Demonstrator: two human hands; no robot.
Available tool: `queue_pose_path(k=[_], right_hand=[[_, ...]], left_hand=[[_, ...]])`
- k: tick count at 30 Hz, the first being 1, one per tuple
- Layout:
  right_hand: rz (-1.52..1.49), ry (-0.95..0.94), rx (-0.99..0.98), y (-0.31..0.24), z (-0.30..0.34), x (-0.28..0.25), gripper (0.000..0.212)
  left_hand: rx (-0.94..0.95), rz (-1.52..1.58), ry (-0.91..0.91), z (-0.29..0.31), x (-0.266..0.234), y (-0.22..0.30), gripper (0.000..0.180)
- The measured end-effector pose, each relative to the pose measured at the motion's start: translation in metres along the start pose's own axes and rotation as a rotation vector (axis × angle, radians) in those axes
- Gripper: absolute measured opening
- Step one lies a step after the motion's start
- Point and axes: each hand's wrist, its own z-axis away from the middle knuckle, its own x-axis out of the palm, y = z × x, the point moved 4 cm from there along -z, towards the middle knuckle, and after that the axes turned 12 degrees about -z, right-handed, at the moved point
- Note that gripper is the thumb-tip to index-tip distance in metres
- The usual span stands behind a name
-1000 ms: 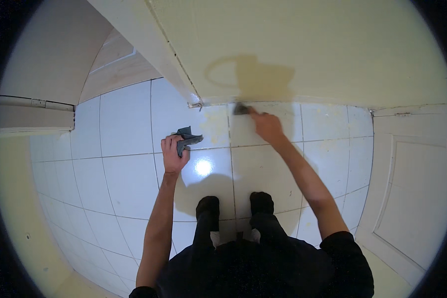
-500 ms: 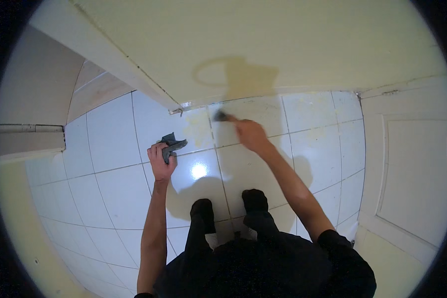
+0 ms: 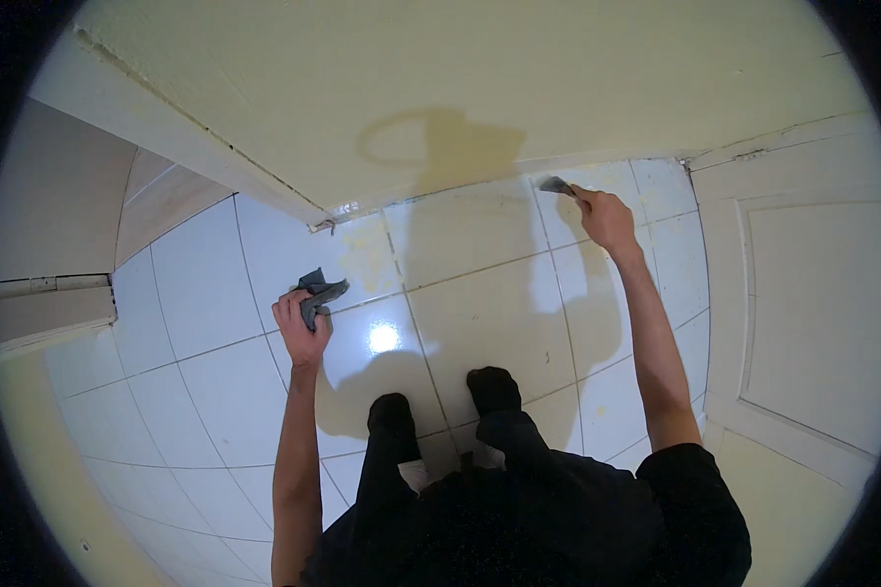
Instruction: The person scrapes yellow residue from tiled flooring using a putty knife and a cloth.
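The right hand [image 3: 609, 221] holds a scraper [image 3: 555, 185], likely light, stiff, best held at its rear; the left hand [image 3: 301, 321] clutches a bunched, probably soft cloth [image 3: 324, 290].

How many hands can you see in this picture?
2: the left hand, gripping a dark grey cloth, and the right hand, holding a small flat tool near the foot of the wall.

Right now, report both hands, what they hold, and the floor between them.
Left hand grips crumpled dark-grey cloth. Right hand grips scraper-like tool, head near wall. Floor tiles between: yellowish stains near cloth, shadow farther right.
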Motion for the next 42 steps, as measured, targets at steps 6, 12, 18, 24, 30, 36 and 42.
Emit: queue_pose_path(k=[6, 12, 18, 24, 30, 36, 42], right_hand=[[-0.393, -0.106, -0.288, -0.091, -0.011, 0.059, 0.029], [-0.147, -0.238, -0.246, -0.066, -0.038, 0.091, 0.035], [0.519, -0.257, -0.131, -0.015, -0.034, -0.020, 0.019], [-0.140, -0.336, -0.478, -0.093, -0.023, 0.031, 0.021], [-0.165, -0.294, -0.499, -0.160, -0.031, 0.102, 0.045], [0.394, -0.376, -0.302, -0.060, -0.026, 0.050, 0.034], [0.407, -0.277, -0.321, -0.044, -0.003, -0.005, 0.017]], left_hand=[[-0.015, 0.014, -0.002, -0.001, 0.007, 0.000, 0.037], [0.011, 0.035, 0.008, -0.005, 0.009, 0.009, 0.037], [-0.011, 0.003, 0.005, 0.001, 0.000, -0.002, 0.037], [-0.016, -0.007, 0.005, -0.001, 0.002, 0.000, 0.037], [0.011, 0.024, 0.001, -0.004, 0.010, 0.004, 0.038], [-0.009, 0.001, 0.001, 0.002, 0.000, -0.002, 0.038], [-0.014, -0.003, 0.018, 0.003, -0.001, -0.005, 0.037]])
